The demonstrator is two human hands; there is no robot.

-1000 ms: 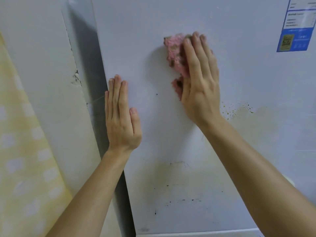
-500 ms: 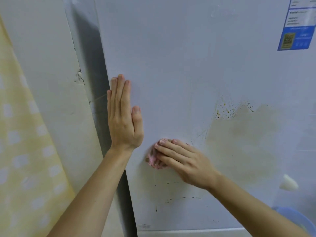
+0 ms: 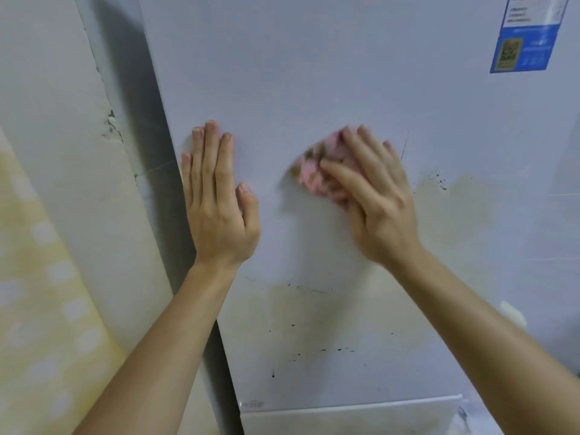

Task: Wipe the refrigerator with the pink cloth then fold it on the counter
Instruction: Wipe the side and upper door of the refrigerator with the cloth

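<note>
The white refrigerator door (image 3: 329,73) fills most of the view, with yellowish stains and dark specks at its middle right and lower part. My right hand (image 3: 373,202) presses a bunched pink cloth (image 3: 314,174), soiled with brown patches, flat against the door; the cloth shows under the thumb and fingers and is blurred. My left hand (image 3: 216,199) lies flat on the door near its left edge, fingers together pointing up, holding nothing.
A blue and white label (image 3: 524,36) is stuck at the door's upper right. A pale wall (image 3: 56,152) with chipped plaster stands left of the fridge. A yellow patterned fabric (image 3: 40,309) hangs at the far left. The door's bottom edge (image 3: 345,406) is below.
My right hand has swept the cloth from high on the door down to beside my left wrist, then back up and to the right. My left hand has stayed flat in place.
</note>
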